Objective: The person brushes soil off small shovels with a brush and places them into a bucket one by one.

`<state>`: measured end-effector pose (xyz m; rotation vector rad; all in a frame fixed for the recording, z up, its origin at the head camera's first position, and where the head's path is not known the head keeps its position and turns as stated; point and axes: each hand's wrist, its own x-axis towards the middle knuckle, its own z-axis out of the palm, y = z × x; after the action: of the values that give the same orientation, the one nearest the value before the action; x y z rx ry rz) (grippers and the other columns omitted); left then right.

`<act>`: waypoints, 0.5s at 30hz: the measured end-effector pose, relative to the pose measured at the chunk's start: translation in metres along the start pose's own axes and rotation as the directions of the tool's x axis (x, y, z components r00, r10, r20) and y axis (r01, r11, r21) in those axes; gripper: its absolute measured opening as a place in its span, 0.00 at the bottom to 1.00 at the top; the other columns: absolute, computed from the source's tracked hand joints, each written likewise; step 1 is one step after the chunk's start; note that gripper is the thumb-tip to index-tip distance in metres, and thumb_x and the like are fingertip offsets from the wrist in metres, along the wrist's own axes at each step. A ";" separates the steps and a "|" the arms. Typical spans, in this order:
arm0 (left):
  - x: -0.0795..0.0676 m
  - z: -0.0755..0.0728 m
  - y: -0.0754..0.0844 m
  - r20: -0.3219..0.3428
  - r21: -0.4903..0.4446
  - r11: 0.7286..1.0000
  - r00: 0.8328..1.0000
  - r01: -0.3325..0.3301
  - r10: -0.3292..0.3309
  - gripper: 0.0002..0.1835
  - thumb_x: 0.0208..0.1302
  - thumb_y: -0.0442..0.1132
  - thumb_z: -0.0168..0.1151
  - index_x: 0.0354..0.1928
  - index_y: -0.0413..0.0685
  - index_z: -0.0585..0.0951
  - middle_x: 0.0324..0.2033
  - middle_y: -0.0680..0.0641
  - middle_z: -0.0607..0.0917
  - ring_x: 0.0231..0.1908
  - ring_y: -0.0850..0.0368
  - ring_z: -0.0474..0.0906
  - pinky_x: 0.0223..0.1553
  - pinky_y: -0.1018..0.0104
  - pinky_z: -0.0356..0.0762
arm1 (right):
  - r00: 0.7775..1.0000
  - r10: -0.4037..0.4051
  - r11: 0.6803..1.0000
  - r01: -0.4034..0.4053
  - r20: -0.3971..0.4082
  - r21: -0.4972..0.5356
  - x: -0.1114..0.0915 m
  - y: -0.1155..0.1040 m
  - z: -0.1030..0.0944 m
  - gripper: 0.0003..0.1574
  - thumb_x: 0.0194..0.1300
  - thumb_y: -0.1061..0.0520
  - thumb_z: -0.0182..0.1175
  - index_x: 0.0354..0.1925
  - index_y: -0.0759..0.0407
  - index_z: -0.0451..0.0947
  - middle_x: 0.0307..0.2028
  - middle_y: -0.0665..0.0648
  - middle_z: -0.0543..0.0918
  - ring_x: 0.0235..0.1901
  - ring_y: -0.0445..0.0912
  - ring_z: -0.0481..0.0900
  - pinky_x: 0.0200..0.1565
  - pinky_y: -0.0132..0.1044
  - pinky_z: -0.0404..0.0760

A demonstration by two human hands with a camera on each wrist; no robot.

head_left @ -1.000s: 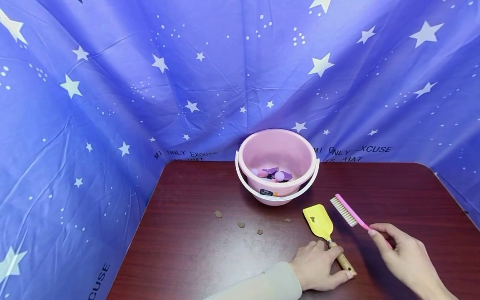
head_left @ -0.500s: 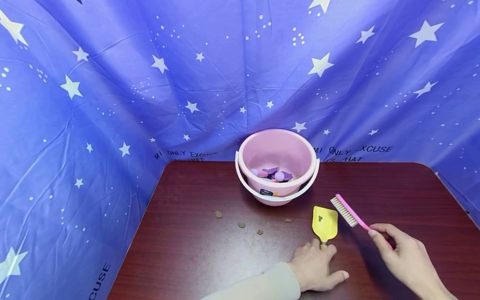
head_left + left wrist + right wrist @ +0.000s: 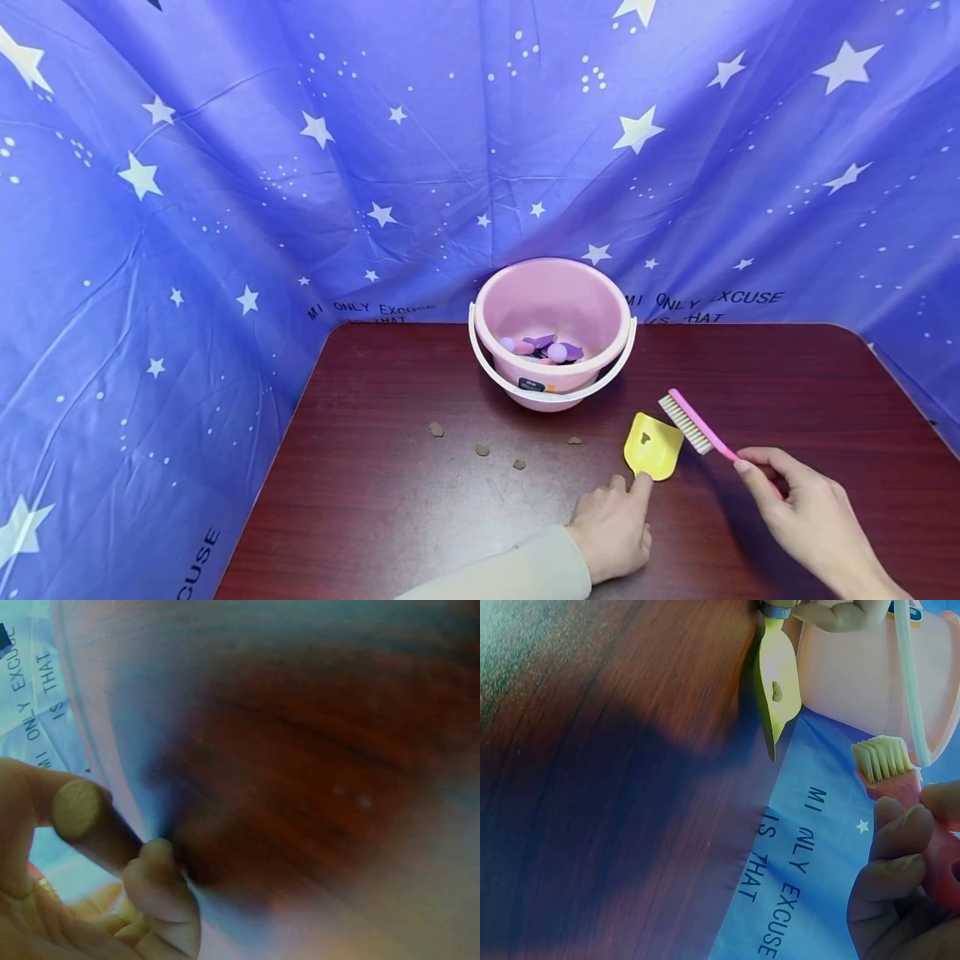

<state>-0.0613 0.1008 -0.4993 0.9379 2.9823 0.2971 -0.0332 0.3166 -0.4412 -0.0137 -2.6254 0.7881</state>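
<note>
My left hand [image 3: 611,529] grips the wooden handle [image 3: 97,829] of a small yellow shovel [image 3: 663,458]; in the head view the hand hides that handle. One small brown flake [image 3: 645,438] lies on the shovel's blade. In the right wrist view the blade is seen edge-on, close to the table. My right hand [image 3: 806,504] pinches a pink brush [image 3: 703,422] by its handle between thumb and fingers. The brush's pale bristles [image 3: 881,757] face left in the head view, beside the blade's right edge. Several more brown flakes [image 3: 482,449] lie on the table, left of the shovel.
Behind the shovel stands a pink bucket [image 3: 551,292] with its white handle [image 3: 600,385] hanging down in front. Purple and pink pieces [image 3: 557,352] lie at its bottom. The dark red table [image 3: 360,500] ends at a blue star-printed curtain [image 3: 420,167].
The shovel's blade has swung to the right, toward the brush, with the flake on it. The left hand has turned and closed around the handle. The right hand and brush have barely moved.
</note>
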 end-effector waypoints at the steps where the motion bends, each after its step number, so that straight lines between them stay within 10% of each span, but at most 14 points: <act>1: 0.001 0.000 0.001 -0.002 -0.003 1.000 1.000 0.020 -0.020 0.20 0.51 0.51 0.66 0.40 0.58 0.67 0.24 0.54 0.72 0.19 0.60 0.72 0.14 0.66 0.60 | 1.000 0.000 1.000 0.000 0.001 0.001 0.000 0.000 0.000 0.08 0.61 0.56 0.64 0.41 0.50 0.80 0.21 0.40 0.71 0.18 0.33 0.62 0.23 0.28 0.57; 15: 0.008 0.003 0.000 -0.072 -0.066 0.989 0.988 0.131 -0.135 0.15 0.48 0.50 0.64 0.33 0.56 0.69 0.22 0.56 0.71 0.19 0.58 0.72 0.20 0.67 0.64 | 1.000 -0.011 1.000 0.011 -0.012 0.013 -0.002 0.002 0.002 0.08 0.61 0.58 0.64 0.40 0.51 0.80 0.21 0.40 0.72 0.17 0.33 0.62 0.23 0.27 0.57</act>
<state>-0.0673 0.1057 -0.5014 0.7338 3.0663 0.4276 -0.0326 0.3172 -0.4445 -0.0003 -2.6071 0.7998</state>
